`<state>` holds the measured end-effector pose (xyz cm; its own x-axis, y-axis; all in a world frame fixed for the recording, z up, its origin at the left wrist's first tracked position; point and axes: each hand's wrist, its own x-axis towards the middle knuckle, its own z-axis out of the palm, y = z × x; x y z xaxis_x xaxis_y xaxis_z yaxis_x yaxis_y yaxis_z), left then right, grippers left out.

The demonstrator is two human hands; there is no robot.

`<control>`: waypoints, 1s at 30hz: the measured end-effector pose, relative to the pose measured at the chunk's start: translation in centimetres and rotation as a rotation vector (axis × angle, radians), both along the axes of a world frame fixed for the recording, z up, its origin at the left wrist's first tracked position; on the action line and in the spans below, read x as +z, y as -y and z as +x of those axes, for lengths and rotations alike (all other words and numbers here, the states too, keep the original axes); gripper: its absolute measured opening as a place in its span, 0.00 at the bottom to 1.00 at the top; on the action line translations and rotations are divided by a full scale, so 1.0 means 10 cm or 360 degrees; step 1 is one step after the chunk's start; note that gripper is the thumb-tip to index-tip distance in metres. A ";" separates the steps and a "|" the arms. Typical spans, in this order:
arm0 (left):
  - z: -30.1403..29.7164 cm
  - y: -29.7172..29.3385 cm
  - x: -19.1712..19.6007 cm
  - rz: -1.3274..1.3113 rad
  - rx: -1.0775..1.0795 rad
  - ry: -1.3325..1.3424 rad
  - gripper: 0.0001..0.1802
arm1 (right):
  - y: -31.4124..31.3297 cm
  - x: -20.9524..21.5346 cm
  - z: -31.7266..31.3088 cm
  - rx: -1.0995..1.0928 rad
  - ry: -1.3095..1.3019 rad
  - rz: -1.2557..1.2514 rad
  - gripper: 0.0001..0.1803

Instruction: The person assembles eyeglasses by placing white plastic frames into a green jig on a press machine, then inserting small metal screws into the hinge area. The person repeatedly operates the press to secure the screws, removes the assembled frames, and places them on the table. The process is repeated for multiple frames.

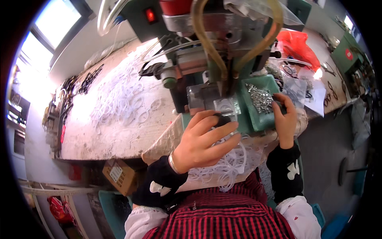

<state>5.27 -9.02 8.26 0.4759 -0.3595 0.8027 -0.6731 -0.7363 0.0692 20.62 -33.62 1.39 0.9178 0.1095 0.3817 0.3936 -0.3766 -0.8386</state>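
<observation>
My left hand [205,139] is at the front of a bench machine [227,63], its fingers bent around a small dark thing [223,120]. What that thing is, and what the fingertips hold, I cannot make out. My right hand [285,119] reaches over the right rim of a green tray [258,123], thumb and forefinger drawn close together. Small shiny metal pieces [259,97] lie heaped in this tray; anything between those fingertips is too small to see. Below my left hand, translucent white plastic rings [227,167] are piled at the table's front edge.
Many more white rings [119,99] spread over the wooden table [103,139] on the left, with dark cords [89,79] behind. A red plastic bag [300,47] and black-handled scissors [329,89] lie at the right. A cardboard box [119,175] stands below the table's edge.
</observation>
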 end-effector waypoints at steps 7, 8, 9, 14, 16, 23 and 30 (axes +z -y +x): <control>-0.27 0.13 -0.07 -0.0104 0.0193 -0.0232 0.25 | -0.33 -0.18 0.26 -0.0033 0.0671 -0.0835 0.14; -0.44 0.19 -0.17 -0.0140 0.0272 -0.0318 0.29 | -0.36 -0.19 0.24 -0.0045 0.0682 -0.0830 0.10; -0.59 0.19 -0.21 -0.0124 0.0343 -0.0286 0.31 | -0.38 -0.17 0.24 -0.0026 0.0680 -0.0794 0.09; -1.22 -0.31 -0.19 -0.0697 0.1341 0.0030 0.28 | -0.27 -0.10 0.11 -0.0036 0.0596 -0.0737 0.05; -1.21 -0.63 0.08 -0.1051 0.1513 0.0269 0.23 | -0.35 -0.07 0.12 -0.0018 0.0653 -0.0677 0.05; -0.52 -1.49 -0.04 -0.0060 0.1645 -0.0298 0.17 | -0.47 0.05 0.20 0.0216 0.0140 -0.0063 0.07; -0.33 -2.15 -1.70 -0.0320 0.1795 -0.0645 0.13 | 0.10 -0.11 -0.19 -0.0082 -0.0006 0.0090 0.06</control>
